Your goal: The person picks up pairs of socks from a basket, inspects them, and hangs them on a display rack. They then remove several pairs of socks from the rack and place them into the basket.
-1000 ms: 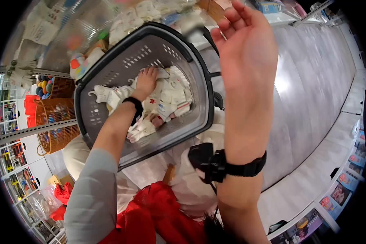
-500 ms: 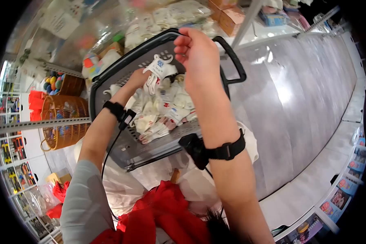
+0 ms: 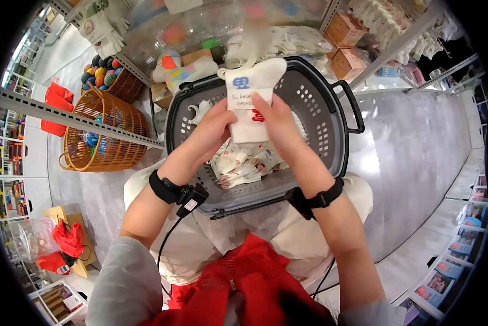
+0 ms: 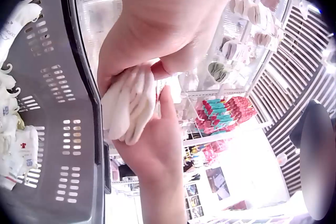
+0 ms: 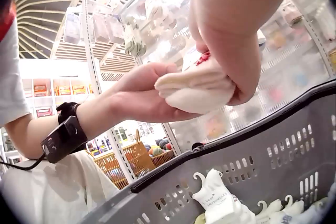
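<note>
1. Fingers of our left hand (image 3: pixel 214 126) bend round the left side of the white socks (image 3: pixel 248 132), thumb in front: a light pinch, which we judge right for soft cloth.
2. White socks are held between both hands, above the grey basket (image 3: pixel 255 198) and clear of its near edge; we would hold the layers flat and square them along the fold (knit slips out of line easily).
3. Printed label (image 3: pixel 238 100) faces us; we would do well to smooth it without creasing the card.
4. Right hand (image 3: pixel 281 124) pinches the other side, its thumb lying over the front, somewhat blurred.
5. Grey basket below carries a heap of similar socks (image 3: pixel 238 165), lying toward its near edge; a black handle (image 3: pixel 357 108) juts past its right edge.
6. Around us, left to right: a wicker basket (image 3: pixel 122 157) beyond the left edge, plastic packs (image 3: pixel 290 43) behind the far edge, cardboard boxes (image 3: pixel 346 62) off the far right corner, and pale grey floor (image 3: pixel 417 130).
</note>
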{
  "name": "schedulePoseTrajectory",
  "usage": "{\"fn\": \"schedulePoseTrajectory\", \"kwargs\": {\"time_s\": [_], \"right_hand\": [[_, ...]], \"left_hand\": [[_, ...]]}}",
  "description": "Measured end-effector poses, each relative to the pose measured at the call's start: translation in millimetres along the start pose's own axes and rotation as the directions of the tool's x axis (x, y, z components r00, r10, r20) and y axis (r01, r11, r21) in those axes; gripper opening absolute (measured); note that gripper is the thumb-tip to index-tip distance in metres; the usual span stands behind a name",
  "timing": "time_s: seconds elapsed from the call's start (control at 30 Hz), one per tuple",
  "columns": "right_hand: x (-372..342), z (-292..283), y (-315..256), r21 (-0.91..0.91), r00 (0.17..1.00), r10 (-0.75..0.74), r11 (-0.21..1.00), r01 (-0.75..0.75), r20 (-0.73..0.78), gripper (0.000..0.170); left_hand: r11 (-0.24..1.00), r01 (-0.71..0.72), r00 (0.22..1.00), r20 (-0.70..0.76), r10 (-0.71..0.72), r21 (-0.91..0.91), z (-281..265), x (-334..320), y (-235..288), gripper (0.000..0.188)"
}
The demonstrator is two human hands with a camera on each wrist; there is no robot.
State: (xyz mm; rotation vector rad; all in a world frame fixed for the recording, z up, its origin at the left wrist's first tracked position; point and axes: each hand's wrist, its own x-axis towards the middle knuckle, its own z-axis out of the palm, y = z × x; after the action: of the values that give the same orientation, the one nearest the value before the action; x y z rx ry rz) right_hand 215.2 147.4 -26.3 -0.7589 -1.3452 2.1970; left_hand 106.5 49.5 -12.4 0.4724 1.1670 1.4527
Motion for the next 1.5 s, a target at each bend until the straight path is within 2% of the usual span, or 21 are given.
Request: {"fn": "schedulePoseTrajectory", "kwargs": {"time_s": [0.1,0.2,0.33,0.5,0.6,0.67,0.7,0.73,0.8,0.87,0.93,0.97,1.03,1.07,1.13,1.23,1.33,1.37,1.43,1.47,1.5], "right_hand": [[3.9,-6.3,-10.9,0.256,0.995,0.077,0.962,-0.091,0.065,0.032],[6.7,-7.1,-13.1,0.209,0.999,0.026,0.977,-0.032,0.03,0.03],[4.8,-6.5,-29.1,0.144,1.0,-0.009,0.989,0.008,0.007,0.029],[16.8,-35.8,-25.3,0.334,0.997,0.065,0.942,-0.044,-0.051,0.033],[22.4,-46.2,-26.3,0.377,0.992,0.008,0.925,0.041,-0.126,0.029],[21.9,-51.3,-19.2,0.175,0.958,-0.119,0.97,0.169,-0.262,0.024],[24.7,-55.7,-12.0,-0.021,0.928,-0.234,0.971,0.239,-0.289,0.024],[30.2,-57.2,-9.3,-0.213,0.883,-0.361,0.928,0.306,-0.301,0.024],[11.9,-34.0,-28.8,-0.52,0.817,-0.515,0.787,0.331,-0.26,0.024],[13.7,-34.6,-13.8,-0.814,0.692,-0.722,0.389,0.431,0.021,0.024],[13.5,-29.9,-7.8,-0.767,0.556,-0.762,0.125,0.63,0.333,0.025],[10.4,-23.1,-13.7,-0.797,0.533,-0.769,0.05,0.602,0.354,0.027],[-10.4,-4.7,-27.5,-0.842,0.502,-0.769,-0.086,0.533,0.396,0.029],[-10.3,-1.4,-29.9,-0.853,0.506,-0.788,-0.044,0.52,0.35,0.03],[-11.7,-1.7,-30.1,-0.87,0.527,-0.81,0.041,0.492,0.259,0.033],[-1.1,-23.0,-18.1,-0.784,0.7,-0.685,0.316,0.534,0.201,0.036],[-0.1,-22.5,-19.7,-0.77,0.568,-0.821,0.329,0.547,0.052,0.041],[-1.5,-22.3,-25.9,-0.826,0.537,-0.842,0.263,0.499,0.057,0.042],[15.8,-31.6,-16.2,-0.403,0.797,-0.599,0.748,0.527,-0.07,0.042],[20.9,-35.4,-10.8,-0.127,0.901,-0.43,0.898,0.421,-0.053,0.042],[21.4,-35.5,-14.5,-0.071,0.96,-0.279,0.958,0.278,-0.008,0.041]], "left_hand": [[0.999,0.005,0.993,0.115,-0.009,0.033,-1.3,-4.7,19.6,0.036],[0.99,-0.093,0.989,0.121,0.08,0.104,-4.3,-0.6,26.4,0.033],[0.988,-0.114,0.993,0.039,0.11,0.106,-2.5,3.7,26.6,0.027],[0.988,-0.123,0.992,0.032,0.12,0.098,2.4,17.7,32.0,0.025],[0.935,-0.315,0.932,-0.133,0.337,0.163,14.8,25.2,30.1,0.021],[0.786,-0.439,0.845,-0.097,0.526,0.435,3.9,40.1,10.0,0.026],[0.793,-0.411,0.872,-0.061,0.486,0.45,5.1,41.3,9.9,0.033],[0.792,-0.387,0.893,-0.022,0.45,0.472,7.3,44.8,10.8,0.04],[0.776,-0.505,0.863,0.22,0.455,0.377,6.3,56.8,-7.9,0.053],[0.784,-0.534,0.841,0.293,0.455,0.316,22.5,48.5,-7.8,0.06],[0.729,-0.335,0.942,0.194,0.274,0.597,8.8,54.9,-17.5,0.063],[0.784,-0.427,0.903,0.173,0.393,0.451,6.4,60.3,-19.9,0.05],[0.862,-0.304,0.95,0.056,0.309,0.406,7.1,59.0,-8.5,0.041],[0.895,-0.242,0.965,-0.005,0.263,0.376,5.5,56.6,-2.8,0.036],[0.869,-0.413,0.904,0.011,0.427,0.273,8.9,56.9,-10.2,0.027],[0.936,-0.244,0.966,-0.019,0.257,0.254,6.4,57.0,-11.9,0.028],[0.977,-0.191,0.979,-0.047,0.196,0.096,7.8,55.5,-2.8,0.027],[0.979,-0.202,0.977,-0.06,0.204,0.033,7.1,57.4,0.3,0.027],[0.965,-0.25,0.967,-0.078,0.244,-0.08,5.7,61.2,5.0,0.026],[0.958,-0.274,0.96,-0.081,0.267,-0.083,4.7,62.6,6.9,0.026],[0.951,-0.296,0.953,-0.087,0.289,-0.085,3.2,63.0,8.0,0.026]]}}
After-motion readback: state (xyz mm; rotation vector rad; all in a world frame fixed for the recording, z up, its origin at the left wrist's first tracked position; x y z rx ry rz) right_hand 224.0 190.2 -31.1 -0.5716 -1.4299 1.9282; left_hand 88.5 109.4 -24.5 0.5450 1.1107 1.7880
